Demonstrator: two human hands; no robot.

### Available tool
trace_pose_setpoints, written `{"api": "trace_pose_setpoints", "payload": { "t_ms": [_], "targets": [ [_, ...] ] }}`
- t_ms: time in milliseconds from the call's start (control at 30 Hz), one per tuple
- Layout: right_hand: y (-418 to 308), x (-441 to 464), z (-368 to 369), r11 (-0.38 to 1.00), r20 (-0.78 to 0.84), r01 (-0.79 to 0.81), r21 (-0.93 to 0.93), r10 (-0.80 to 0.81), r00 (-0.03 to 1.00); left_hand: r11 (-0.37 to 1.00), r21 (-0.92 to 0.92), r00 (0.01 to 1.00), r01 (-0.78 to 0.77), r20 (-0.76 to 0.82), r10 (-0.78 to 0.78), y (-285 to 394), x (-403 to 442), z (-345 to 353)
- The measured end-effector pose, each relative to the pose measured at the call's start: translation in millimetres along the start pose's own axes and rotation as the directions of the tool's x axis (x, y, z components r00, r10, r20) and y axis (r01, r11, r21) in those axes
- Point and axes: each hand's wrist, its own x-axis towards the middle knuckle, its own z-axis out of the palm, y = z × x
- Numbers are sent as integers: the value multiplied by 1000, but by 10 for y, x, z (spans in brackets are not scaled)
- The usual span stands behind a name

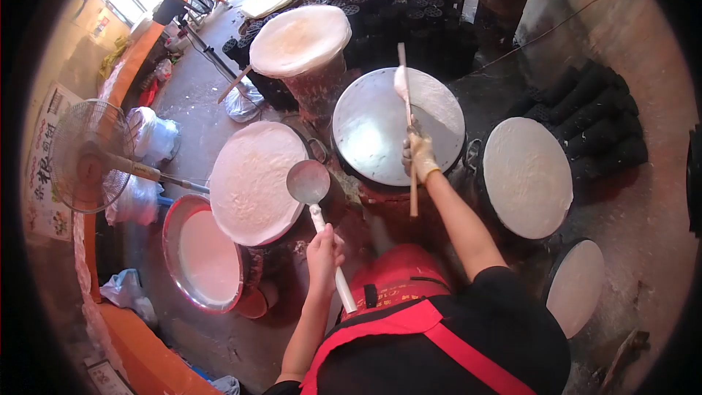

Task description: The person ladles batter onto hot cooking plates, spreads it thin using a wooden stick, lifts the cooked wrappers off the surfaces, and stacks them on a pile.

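Observation:
My left hand (323,256) is wrapped round the pale handle of a ladle (308,182). The ladle's round bowl hangs over the edge of a griddle covered by a large thin pancake (257,179). In my gloved right hand (421,152) is a wooden spreader (407,106), its stick crossing a round metal griddle (365,135). A clump of white batter clings near the spreader's far end. Thin batter (439,106) coats the griddle's far right part, while its left side shows bare shiny metal.
A wide basin (170,249) of white batter stands at lower left. More pancakes lie on griddles behind (301,38) and at right (528,175). Black honeycomb briquettes (603,121) are stacked by the right wall. A fan (91,157) stands at left, above an orange ledge (146,347).

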Motion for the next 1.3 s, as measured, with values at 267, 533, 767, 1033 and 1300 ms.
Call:
{"api": "trace_pose_setpoints", "payload": {
  "t_ms": [267,533,767,1033,1300],
  "targets": [
    [603,-471,-775,962,-181,234,139,-208,961,993,-63,995,100,17,-99,-162,-130,-476],
    [70,-484,1,970,59,78,-229,-66,996,988,-110,991,110,-67,-118,-404,-193,-326],
    [-349,-416,-1168,1000,89,-13,19,11,996,984,-176,967,24,-247,-67,-786,-304,14],
    [-286,225,-965,865,405,278,-417,-97,909,953,-302,941,-33,-330,-72,-1164,-505,690],
    [-898,419,-1797,771,528,309,-556,41,848,916,-398,911,-54,-396,-118,-1409,-695,897]
  ]
}}
